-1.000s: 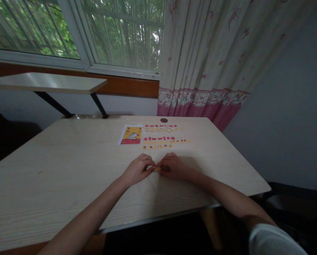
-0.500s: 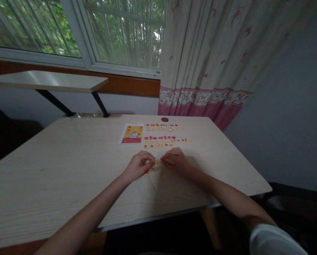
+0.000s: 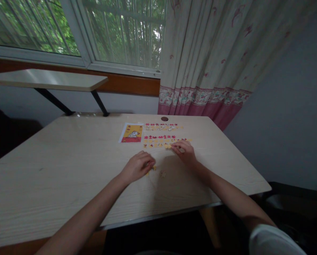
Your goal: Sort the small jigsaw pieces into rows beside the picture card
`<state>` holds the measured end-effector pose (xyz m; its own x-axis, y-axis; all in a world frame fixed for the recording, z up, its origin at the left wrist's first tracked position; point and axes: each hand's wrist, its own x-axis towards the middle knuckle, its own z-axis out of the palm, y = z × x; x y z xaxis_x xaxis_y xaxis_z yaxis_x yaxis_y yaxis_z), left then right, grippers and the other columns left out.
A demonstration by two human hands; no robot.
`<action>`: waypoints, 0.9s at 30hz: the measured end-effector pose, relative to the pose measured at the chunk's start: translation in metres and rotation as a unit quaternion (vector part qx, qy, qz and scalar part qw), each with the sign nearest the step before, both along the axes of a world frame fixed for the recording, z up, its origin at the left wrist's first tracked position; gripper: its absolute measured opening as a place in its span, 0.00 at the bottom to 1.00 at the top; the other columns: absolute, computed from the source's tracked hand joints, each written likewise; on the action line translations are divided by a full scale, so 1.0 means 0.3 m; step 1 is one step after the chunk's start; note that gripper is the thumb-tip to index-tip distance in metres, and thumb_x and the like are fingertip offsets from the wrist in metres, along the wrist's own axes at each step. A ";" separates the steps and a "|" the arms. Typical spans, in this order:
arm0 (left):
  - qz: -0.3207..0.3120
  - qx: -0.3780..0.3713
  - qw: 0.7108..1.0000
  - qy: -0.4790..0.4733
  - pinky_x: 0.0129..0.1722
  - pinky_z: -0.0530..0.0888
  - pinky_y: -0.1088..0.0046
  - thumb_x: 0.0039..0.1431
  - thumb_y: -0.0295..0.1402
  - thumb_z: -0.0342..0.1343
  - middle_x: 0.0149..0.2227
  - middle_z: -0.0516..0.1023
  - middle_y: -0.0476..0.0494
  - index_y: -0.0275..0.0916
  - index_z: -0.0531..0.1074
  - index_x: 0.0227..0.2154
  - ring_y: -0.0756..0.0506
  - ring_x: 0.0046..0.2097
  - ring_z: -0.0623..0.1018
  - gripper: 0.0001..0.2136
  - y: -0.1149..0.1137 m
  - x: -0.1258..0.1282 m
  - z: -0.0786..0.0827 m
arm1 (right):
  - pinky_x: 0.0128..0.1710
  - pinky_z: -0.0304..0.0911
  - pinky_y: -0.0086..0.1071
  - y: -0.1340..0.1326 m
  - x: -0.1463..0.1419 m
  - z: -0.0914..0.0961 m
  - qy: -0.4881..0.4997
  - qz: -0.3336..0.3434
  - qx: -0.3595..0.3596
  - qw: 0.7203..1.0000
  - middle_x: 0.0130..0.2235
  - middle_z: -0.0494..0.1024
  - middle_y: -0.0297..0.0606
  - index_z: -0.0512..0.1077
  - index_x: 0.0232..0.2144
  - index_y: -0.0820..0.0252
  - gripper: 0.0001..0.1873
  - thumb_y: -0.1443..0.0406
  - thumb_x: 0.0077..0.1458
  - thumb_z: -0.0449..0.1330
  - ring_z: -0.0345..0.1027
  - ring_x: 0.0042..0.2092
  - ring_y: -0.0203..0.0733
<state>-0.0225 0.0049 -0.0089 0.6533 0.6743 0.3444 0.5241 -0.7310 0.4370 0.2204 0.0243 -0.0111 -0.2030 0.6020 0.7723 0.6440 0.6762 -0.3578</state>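
My right hand (image 3: 185,153) is pinched on a yellow jigsaw piece (image 3: 168,146) at the right end of the nearest row. My left hand (image 3: 138,165) rests lower on the table, fingers curled together; what they hold, if anything, is hidden. Just beside its fingertips lie a few yellow jigsaw pieces (image 3: 153,168), partly covered by the hand. One pale loose jigsaw piece (image 3: 163,174) lies to the right of them. Beyond both hands, red jigsaw pieces (image 3: 160,137) and yellow ones are laid out in several rows.
A picture card (image 3: 132,134) with a white animal on yellow and red lies left of the rows. The wooden table (image 3: 68,170) has a round cable hole (image 3: 164,119) at its back edge. A raised shelf (image 3: 49,79) stands at back left, a curtain (image 3: 201,71) behind.
My right hand has moved away from the left hand, up and right to the nearest row. A pale loose piece now shows on the table between them. My left hand has hardly moved.
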 end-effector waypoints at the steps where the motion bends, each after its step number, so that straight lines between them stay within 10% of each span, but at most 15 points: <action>1: 0.002 0.002 1.000 0.003 0.38 0.65 0.69 0.60 0.33 0.46 0.30 0.73 0.44 0.37 0.71 0.32 0.47 0.36 0.70 0.10 0.001 -0.002 -0.001 | 0.37 0.58 0.33 0.001 0.000 -0.003 0.002 -0.002 0.000 1.000 0.28 0.77 0.36 0.73 0.27 0.58 0.09 0.61 0.54 0.57 0.68 0.31 0.37; 7: -0.001 0.015 1.000 0.018 0.37 0.66 0.69 0.60 0.33 0.45 0.31 0.72 0.44 0.37 0.70 0.33 0.46 0.36 0.69 0.09 0.004 -0.007 0.000 | 0.38 0.58 0.32 0.071 0.049 0.002 -0.019 -0.018 -0.066 0.997 0.30 0.77 0.37 0.74 0.29 0.58 0.08 0.61 0.52 0.58 0.68 0.33 0.37; 17: 0.003 0.021 0.999 0.029 0.37 0.66 0.69 0.60 0.32 0.44 0.31 0.73 0.44 0.37 0.70 0.31 0.46 0.36 0.69 0.10 -0.002 -0.008 0.009 | 0.30 0.58 0.25 0.439 0.265 -0.016 -0.060 -0.152 -0.286 0.944 0.30 0.78 0.38 0.75 0.32 0.61 0.11 0.61 0.49 0.58 0.68 0.31 0.35; 27: 0.010 0.018 0.999 0.040 0.37 0.66 0.69 0.60 0.32 0.45 0.30 0.72 0.44 0.37 0.71 0.32 0.46 0.36 0.69 0.10 0.000 -0.010 0.008 | 0.33 0.58 0.27 0.460 0.257 -0.048 -0.131 -0.219 -0.305 0.918 0.35 0.78 0.39 0.76 0.33 0.58 0.11 0.60 0.50 0.57 0.69 0.35 0.38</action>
